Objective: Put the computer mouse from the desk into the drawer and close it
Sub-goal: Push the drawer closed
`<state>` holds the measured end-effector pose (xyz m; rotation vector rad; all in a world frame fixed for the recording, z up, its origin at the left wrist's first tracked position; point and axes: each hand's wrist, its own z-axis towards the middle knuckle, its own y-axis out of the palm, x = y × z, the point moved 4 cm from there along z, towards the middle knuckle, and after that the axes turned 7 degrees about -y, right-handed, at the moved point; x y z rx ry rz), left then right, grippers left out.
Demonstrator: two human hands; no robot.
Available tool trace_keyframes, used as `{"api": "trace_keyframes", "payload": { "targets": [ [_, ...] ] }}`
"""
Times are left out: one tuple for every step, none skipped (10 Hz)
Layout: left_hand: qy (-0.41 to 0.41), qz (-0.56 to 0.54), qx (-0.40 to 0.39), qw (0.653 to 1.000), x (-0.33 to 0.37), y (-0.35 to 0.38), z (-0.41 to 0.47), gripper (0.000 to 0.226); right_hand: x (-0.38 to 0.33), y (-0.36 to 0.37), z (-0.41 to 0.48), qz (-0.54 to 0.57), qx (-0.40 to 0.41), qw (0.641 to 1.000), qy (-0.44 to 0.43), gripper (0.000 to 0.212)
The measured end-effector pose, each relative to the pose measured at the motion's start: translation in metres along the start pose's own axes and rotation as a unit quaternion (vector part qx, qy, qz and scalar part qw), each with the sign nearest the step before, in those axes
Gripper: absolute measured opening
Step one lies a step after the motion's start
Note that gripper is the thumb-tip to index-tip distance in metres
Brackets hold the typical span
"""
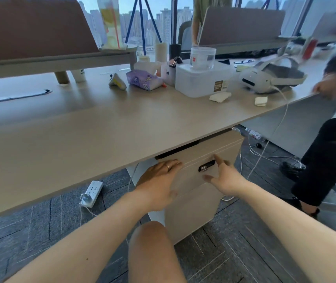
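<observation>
A beige drawer cabinet (201, 186) stands under the desk (93, 129). Its top drawer (210, 152) sticks out a little, with a dark gap along its top edge. My left hand (159, 180) lies flat against the drawer front, fingers spread, a ring on one finger. My right hand (226, 176) hovers open just right of the black lock (206, 166) on the drawer front, holding nothing. No computer mouse shows on the desk or in either hand.
On the desk stand a white storage box (199, 80) with a clear jar on top, a purple tissue pack (144, 80), a white VR headset (269, 76) and crumpled tissues (220, 97). A power strip (91, 193) and cables lie on the carpet. Another person (330, 139) sits at right.
</observation>
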<state>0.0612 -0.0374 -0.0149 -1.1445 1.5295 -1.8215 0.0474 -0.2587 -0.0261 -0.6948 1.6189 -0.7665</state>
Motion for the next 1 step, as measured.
{"api": "trace_keyframes", "payload": {
  "targets": [
    [-0.019, 0.013, -0.029, 0.999, 0.0055, -0.0111, -0.0077, 0.096, -0.0070, -0.0155, -0.0177, -0.098, -0.012, 0.994, -0.036, 0.098]
  ]
}}
